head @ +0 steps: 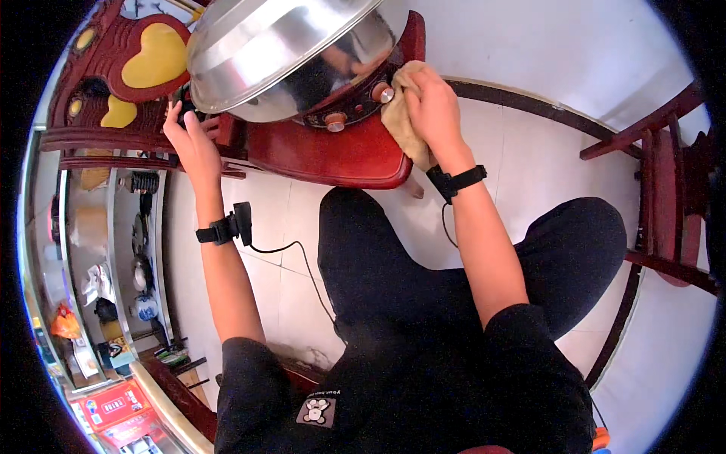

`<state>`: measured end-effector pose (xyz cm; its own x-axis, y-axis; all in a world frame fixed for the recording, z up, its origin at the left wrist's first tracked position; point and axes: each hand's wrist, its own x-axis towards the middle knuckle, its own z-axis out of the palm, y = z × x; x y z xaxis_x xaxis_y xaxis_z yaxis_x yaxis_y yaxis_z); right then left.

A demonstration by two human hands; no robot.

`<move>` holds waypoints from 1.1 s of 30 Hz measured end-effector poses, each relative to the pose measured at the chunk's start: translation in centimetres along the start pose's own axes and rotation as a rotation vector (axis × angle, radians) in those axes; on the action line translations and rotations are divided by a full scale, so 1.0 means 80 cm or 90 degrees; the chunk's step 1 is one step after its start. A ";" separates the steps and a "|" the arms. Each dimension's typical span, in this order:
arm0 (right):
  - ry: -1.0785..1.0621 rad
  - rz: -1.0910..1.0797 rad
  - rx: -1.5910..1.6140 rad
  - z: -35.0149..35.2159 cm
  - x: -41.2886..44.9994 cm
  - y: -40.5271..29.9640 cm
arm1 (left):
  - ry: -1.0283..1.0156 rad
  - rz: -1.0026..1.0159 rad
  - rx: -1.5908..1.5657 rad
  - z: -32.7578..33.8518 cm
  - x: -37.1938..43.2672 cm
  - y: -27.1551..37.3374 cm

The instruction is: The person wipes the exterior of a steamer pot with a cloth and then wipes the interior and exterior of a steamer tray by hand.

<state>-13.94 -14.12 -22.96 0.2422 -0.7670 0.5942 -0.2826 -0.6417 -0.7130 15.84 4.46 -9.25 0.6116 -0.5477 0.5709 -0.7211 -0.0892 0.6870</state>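
Observation:
An electric wok [317, 85] with two round control knobs and a domed stainless-steel lid [272, 45] rests on a red wooden chair seat [329, 153]. My right hand [434, 105] holds a tan cloth [405, 122] against the right side of the base, beside a knob [382, 93]. On the opposite side, my left hand [193, 139] is at a dark side handle [182, 105], its fingers around it; part of this grip is hidden. The lid covers the wok at a tilt as seen from here. Black straps with small devices circle both wrists.
A carved chair back [119, 79] with yellow hearts rises left of the wok. Glass-fronted shelves [113, 244] with assorted goods stand further left. Another red wooden chair [669, 193] is by the right wall. Thin cables [300, 249] hang from the wrist devices.

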 end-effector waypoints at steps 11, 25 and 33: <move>0.048 0.075 0.057 0.001 -0.012 -0.004 | 0.024 0.108 0.076 -0.003 0.006 -0.021; -0.123 -0.274 -0.194 -0.015 -0.020 -0.075 | 0.046 0.025 0.009 -0.005 0.003 -0.017; -0.032 -0.055 -0.062 -0.034 -0.062 -0.040 | 0.054 0.124 0.085 -0.008 0.000 -0.010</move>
<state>-16.75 -8.30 -22.61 0.3152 -0.7090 0.6308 -0.3473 -0.7048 -0.6186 16.59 5.07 -9.52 0.4775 -0.4939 0.7267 -0.8614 -0.1004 0.4978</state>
